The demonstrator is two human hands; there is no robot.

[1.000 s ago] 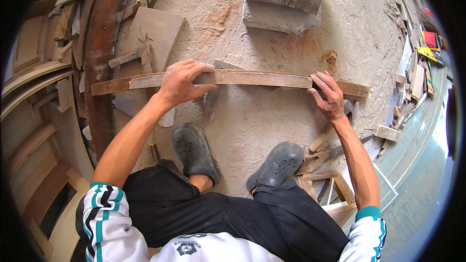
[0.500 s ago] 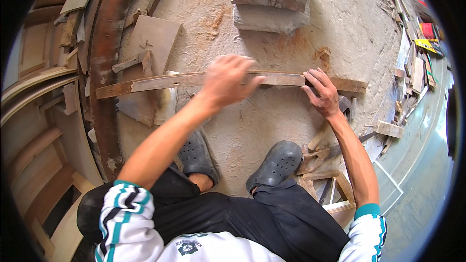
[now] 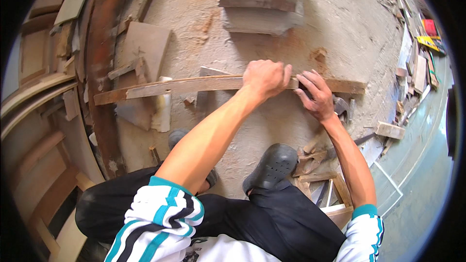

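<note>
Two long, narrow wooden strips lie one against the other across the space before me. The paler, shorter strip (image 3: 187,85) rests along the longer brown strip (image 3: 345,86), whose ends stick out at both sides. My left hand (image 3: 264,80) is closed over the strips near the pale one's right end, its knuckles up, hiding the wood under it. Close beside it, my right hand (image 3: 318,96) has its thumb and fingers curled around the right end of the pale strip, one on each edge.
Beyond the strips stands a dusty grey block (image 3: 259,14). A rusty brown beam (image 3: 104,53) and wooden frames (image 3: 43,157) line the left. Below my right hand lie a handsaw (image 3: 310,161) and a small wooden frame (image 3: 342,189); scrap wood (image 3: 418,75) piles up at right.
My left hand has moved right along the strips, closer to my right hand, and its fingers have closed over the wood. The right hand stays at the pale strip's end.
</note>
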